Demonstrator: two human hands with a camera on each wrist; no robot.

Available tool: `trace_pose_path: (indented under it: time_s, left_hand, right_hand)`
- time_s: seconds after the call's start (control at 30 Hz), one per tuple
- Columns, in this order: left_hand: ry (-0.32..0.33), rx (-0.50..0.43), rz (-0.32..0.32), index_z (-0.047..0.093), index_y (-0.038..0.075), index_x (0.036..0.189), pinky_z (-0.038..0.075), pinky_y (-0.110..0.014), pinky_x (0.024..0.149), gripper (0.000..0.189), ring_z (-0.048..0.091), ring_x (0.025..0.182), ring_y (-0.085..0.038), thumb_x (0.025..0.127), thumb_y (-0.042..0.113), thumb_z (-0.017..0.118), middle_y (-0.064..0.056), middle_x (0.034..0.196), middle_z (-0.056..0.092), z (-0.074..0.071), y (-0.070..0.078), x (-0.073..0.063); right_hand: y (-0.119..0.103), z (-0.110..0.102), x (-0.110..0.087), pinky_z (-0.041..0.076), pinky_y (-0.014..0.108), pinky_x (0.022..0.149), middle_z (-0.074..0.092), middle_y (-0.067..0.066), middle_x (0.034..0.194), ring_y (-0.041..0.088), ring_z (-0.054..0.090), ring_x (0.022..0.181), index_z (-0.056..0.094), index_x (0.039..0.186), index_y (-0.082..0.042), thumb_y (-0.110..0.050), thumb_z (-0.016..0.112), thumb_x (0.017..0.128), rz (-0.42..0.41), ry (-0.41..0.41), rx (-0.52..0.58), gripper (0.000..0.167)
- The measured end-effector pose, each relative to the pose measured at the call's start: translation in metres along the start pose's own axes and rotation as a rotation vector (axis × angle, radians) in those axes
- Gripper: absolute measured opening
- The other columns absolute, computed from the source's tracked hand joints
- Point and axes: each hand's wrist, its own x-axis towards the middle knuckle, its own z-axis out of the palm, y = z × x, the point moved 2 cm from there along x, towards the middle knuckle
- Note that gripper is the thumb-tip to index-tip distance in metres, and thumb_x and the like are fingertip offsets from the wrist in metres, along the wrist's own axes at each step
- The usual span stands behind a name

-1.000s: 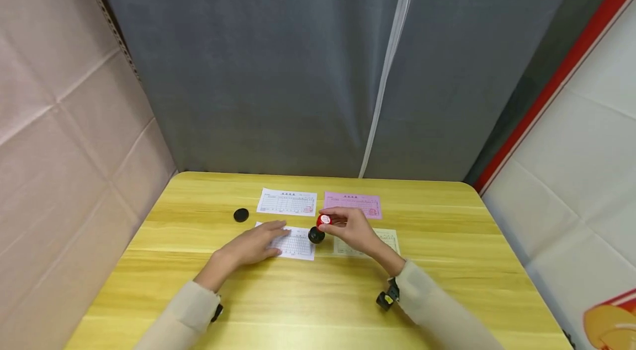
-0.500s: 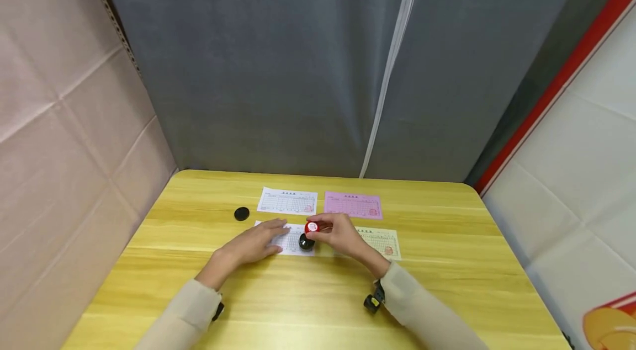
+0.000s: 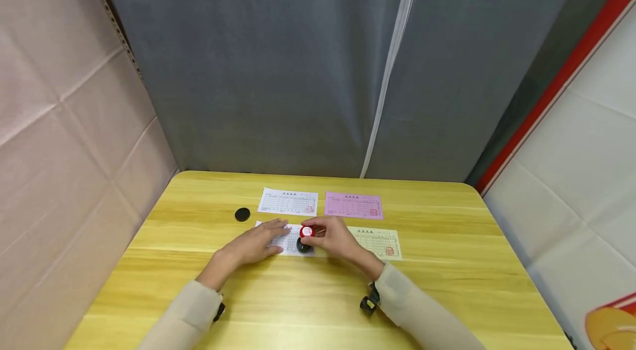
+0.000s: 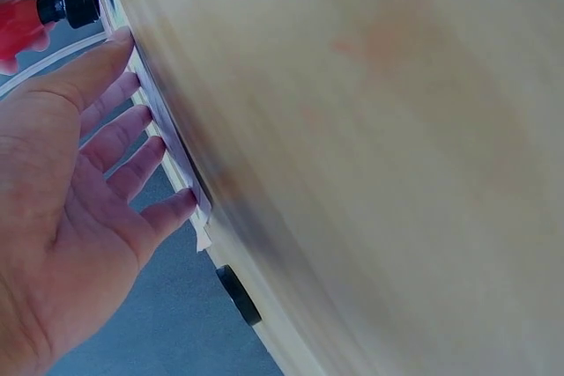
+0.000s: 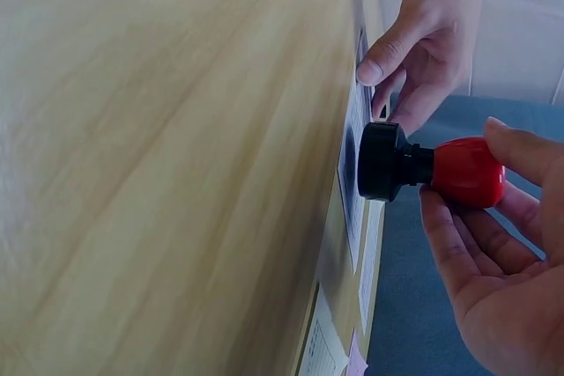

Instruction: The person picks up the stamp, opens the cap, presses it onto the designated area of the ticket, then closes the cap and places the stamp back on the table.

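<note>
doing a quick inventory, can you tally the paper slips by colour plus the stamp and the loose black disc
White slips: 2
Pink slip: 1
Pale yellow slip: 1
Red-and-black stamp: 1
Loose black disc: 1
Total: 6

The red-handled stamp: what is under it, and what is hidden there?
Beneath the stamp is a white printed sheet, its grid showing beside the black base. The paper directly under that base is covered, so any mark there cannot be seen.
</note>
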Motion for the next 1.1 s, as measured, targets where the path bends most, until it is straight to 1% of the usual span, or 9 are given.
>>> trace_pose_path:
  time_s: [0.13,0.3,0.6,0.83,0.97,1.1]
  left_hand:
    - [-0.005,-0.006,-0.007,0.054,0.003,0.154,0.031,-0.064,0.124,0.055,0.035,0.156,-0.039,0.105,0.025,0.068,-0.016,0.168,0.04,0.0002,-0.0001,0.0006]
    - [-0.006,-0.01,-0.003,0.054,0.003,0.154,0.032,-0.063,0.124,0.055,0.035,0.156,-0.039,0.105,0.025,0.068,-0.016,0.168,0.04,0.0007,-0.0007,0.0006]
    - [-0.004,-0.005,0.002,0.054,0.003,0.154,0.031,-0.063,0.125,0.055,0.034,0.156,-0.04,0.105,0.025,0.068,-0.016,0.168,0.039,0.0017,-0.0014,0.0007]
    - [-0.01,-0.001,0.0,0.053,0.004,0.155,0.032,-0.064,0.124,0.056,0.035,0.156,-0.04,0.105,0.025,0.069,-0.017,0.168,0.04,0.002,-0.0009,0.0016]
    - [-0.015,0.006,-0.01,0.053,0.005,0.155,0.032,-0.062,0.125,0.057,0.035,0.156,-0.039,0.105,0.026,0.069,-0.015,0.168,0.04,0.0018,-0.0014,0.0016]
    - [-0.017,0.013,-0.012,0.054,0.005,0.155,0.032,-0.062,0.124,0.057,0.035,0.156,-0.039,0.104,0.026,0.07,-0.015,0.168,0.04,0.0007,-0.0017,0.0011]
  right_hand:
    - [-0.0023,0.0018,0.0007,0.064,0.025,0.082,0.076,0.018,0.12,0.023,0.077,0.099,0.073,0.125,0.009,-0.007,0.084,0.091,0.005,-0.01,-0.003,0.039]
    - [-0.0021,0.0038,0.0016,0.063,0.022,0.081,0.077,0.018,0.117,0.025,0.077,0.098,0.073,0.124,0.009,-0.008,0.084,0.091,0.004,-0.014,-0.016,0.039]
    - [-0.0003,0.0068,0.0017,0.063,0.021,0.08,0.078,0.018,0.115,0.026,0.077,0.097,0.073,0.123,0.009,-0.009,0.084,0.091,-0.013,-0.013,-0.03,0.038]
    - [-0.0017,0.0085,0.0021,0.063,0.021,0.08,0.078,0.017,0.114,0.024,0.077,0.098,0.073,0.125,0.008,-0.008,0.083,0.093,0.013,-0.034,-0.031,0.037]
    - [-0.0027,0.0085,0.003,0.063,0.021,0.08,0.078,0.018,0.115,0.025,0.077,0.099,0.073,0.125,0.008,-0.008,0.083,0.092,0.028,-0.042,-0.029,0.038]
    - [-0.0033,0.008,0.0044,0.063,0.021,0.079,0.078,0.018,0.115,0.025,0.077,0.098,0.073,0.125,0.008,-0.01,0.084,0.092,0.028,-0.049,-0.04,0.039]
